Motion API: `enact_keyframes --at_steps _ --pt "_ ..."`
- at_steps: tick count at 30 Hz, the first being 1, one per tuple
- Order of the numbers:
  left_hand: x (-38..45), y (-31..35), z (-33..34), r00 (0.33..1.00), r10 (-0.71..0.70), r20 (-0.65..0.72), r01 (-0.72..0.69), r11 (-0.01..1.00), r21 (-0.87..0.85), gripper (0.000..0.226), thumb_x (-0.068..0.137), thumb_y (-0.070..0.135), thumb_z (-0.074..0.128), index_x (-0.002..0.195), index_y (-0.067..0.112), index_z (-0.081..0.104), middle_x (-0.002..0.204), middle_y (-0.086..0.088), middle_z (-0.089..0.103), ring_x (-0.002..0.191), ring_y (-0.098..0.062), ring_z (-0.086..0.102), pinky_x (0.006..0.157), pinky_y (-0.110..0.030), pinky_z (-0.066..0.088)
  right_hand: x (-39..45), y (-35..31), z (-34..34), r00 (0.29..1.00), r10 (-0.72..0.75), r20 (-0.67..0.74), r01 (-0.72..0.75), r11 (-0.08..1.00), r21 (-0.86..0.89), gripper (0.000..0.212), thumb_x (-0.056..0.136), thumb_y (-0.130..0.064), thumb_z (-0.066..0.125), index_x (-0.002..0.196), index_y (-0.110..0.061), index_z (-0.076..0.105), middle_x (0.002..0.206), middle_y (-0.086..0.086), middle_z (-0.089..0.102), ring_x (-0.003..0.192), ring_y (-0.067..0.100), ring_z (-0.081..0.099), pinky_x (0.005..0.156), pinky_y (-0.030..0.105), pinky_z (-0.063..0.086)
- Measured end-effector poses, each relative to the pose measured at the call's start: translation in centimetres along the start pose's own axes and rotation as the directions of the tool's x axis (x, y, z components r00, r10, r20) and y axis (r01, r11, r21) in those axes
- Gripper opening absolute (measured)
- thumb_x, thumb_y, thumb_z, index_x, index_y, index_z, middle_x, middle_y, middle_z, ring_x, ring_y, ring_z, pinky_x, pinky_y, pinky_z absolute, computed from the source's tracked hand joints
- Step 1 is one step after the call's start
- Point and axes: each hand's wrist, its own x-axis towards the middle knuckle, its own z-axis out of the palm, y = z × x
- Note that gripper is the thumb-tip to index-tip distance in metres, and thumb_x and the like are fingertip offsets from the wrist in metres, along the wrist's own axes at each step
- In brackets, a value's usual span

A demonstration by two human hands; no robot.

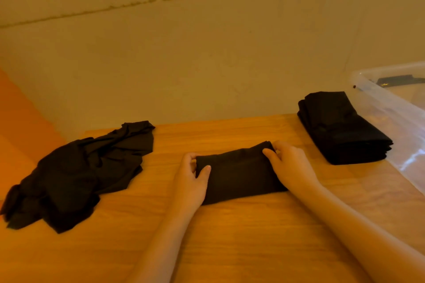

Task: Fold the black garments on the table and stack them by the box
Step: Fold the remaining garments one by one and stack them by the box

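Note:
A folded black garment (pixel 239 173) lies in the middle of the wooden table (pixel 230 236). My left hand (pixel 189 181) pinches its left end between thumb and fingers. My right hand (pixel 291 164) grips its right end at the far corner. A stack of folded black garments (pixel 340 128) sits at the right, against the clear plastic box (pixel 391 108). A crumpled heap of black garments (pixel 78 174) lies unfolded at the left of the table.
The clear box runs along the table's right side and holds a dark flat item (pixel 400 80) at its far end. A plain wall (pixel 207 53) rises just behind the table's back edge. An orange surface (pixel 18 122) shows at the far left.

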Motion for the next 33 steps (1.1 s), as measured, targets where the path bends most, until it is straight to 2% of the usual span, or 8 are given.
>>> enact_keyframes --at_steps 3,7,15,19,25,27,31,33 --pt "-0.3 -0.1 0.4 0.995 0.068 -0.07 -0.064 0.996 0.067 0.038 0.093 0.02 0.054 0.129 0.022 0.044 0.138 -0.003 0.047 0.129 -0.018 0.043 0.089 -0.023 0.042 -0.1 0.0 0.0 1.0 -0.018 -0.019 0.016 0.996 -0.084 0.034 0.095 -0.035 0.046 0.119 -0.013 0.054 0.079 -0.007 0.055 0.068 0.006 0.053 0.057 0.016 0.041" --pt "-0.7 -0.2 0.5 0.991 0.093 -0.098 -0.082 0.991 0.106 0.037 0.093 0.021 0.054 0.129 0.021 0.044 0.135 -0.002 0.049 0.126 -0.017 0.046 0.083 -0.02 0.04 -0.1 -0.1 0.0 1.0 -0.003 0.0 0.003 0.992 -0.123 0.032 0.095 -0.037 0.045 0.114 -0.014 0.057 0.077 -0.007 0.056 0.069 0.008 0.056 0.06 0.02 0.046" --pt "-1.0 -0.1 0.1 0.997 0.062 -0.051 -0.058 0.995 0.078 0.038 0.095 0.019 0.05 0.131 0.021 0.039 0.137 -0.002 0.045 0.129 -0.018 0.042 0.084 -0.021 0.038 -0.4 -0.5 -0.4 0.999 0.025 0.03 -0.025 1.0 0.005 0.037 0.095 -0.036 0.045 0.122 -0.012 0.054 0.084 -0.005 0.06 0.071 0.008 0.056 0.062 0.022 0.048" --pt "-0.8 -0.2 0.2 0.997 0.057 -0.044 -0.052 0.993 0.11 0.038 0.095 0.021 0.051 0.132 0.02 0.04 0.136 -0.004 0.047 0.127 -0.018 0.044 0.085 -0.022 0.041 -0.2 -0.3 -0.3 0.999 0.036 0.041 -0.038 0.998 0.051 0.035 0.094 -0.035 0.048 0.116 -0.011 0.058 0.083 -0.005 0.058 0.073 0.008 0.055 0.066 0.022 0.048" --pt "-0.5 -0.9 0.4 0.994 0.059 -0.093 -0.044 0.985 0.165 0.038 0.092 0.027 0.056 0.126 0.02 0.041 0.114 0.001 0.057 0.1 -0.012 0.056 0.062 -0.015 0.045 0.2 0.0 -0.2 0.997 0.071 0.025 -0.073 0.996 0.054 0.028 0.093 -0.034 0.05 0.104 -0.012 0.065 0.068 -0.007 0.056 0.063 0.004 0.054 0.054 0.014 0.042" --pt "-0.3 -1.1 0.4 0.993 0.047 -0.107 -0.028 0.985 0.172 0.037 0.092 0.026 0.057 0.125 0.02 0.041 0.112 -0.003 0.058 0.097 -0.015 0.059 0.063 -0.016 0.046 0.1 0.0 -0.1 0.998 0.055 0.015 -0.056 0.997 0.047 0.028 0.094 -0.032 0.049 0.11 -0.014 0.064 0.072 -0.009 0.057 0.065 0.003 0.054 0.056 0.013 0.042" --pt "-0.5 -1.1 0.4 0.992 0.06 -0.111 -0.04 0.983 0.179 0.041 0.091 0.021 0.058 0.127 0.019 0.04 0.116 -0.001 0.055 0.093 -0.01 0.054 0.059 -0.013 0.042 0.1 0.1 -0.2 1.0 0.022 0.0 -0.022 1.0 0.017 0.029 0.095 -0.026 0.049 0.121 -0.015 0.058 0.1 0.001 0.065 0.075 0.006 0.053 0.057 0.013 0.04" --pt "-0.9 -0.7 0.1 0.988 0.082 -0.134 -0.058 0.983 0.174 0.046 0.09 0.02 0.06 0.13 0.018 0.039 0.122 0.0 0.052 0.094 -0.01 0.052 0.063 -0.013 0.042 0.0 0.2 -0.4 1.0 0.012 -0.015 -0.012 0.999 0.052 0.028 0.095 -0.025 0.049 0.12 -0.016 0.057 0.095 0.0 0.065 0.072 0.005 0.054 0.057 0.014 0.041"
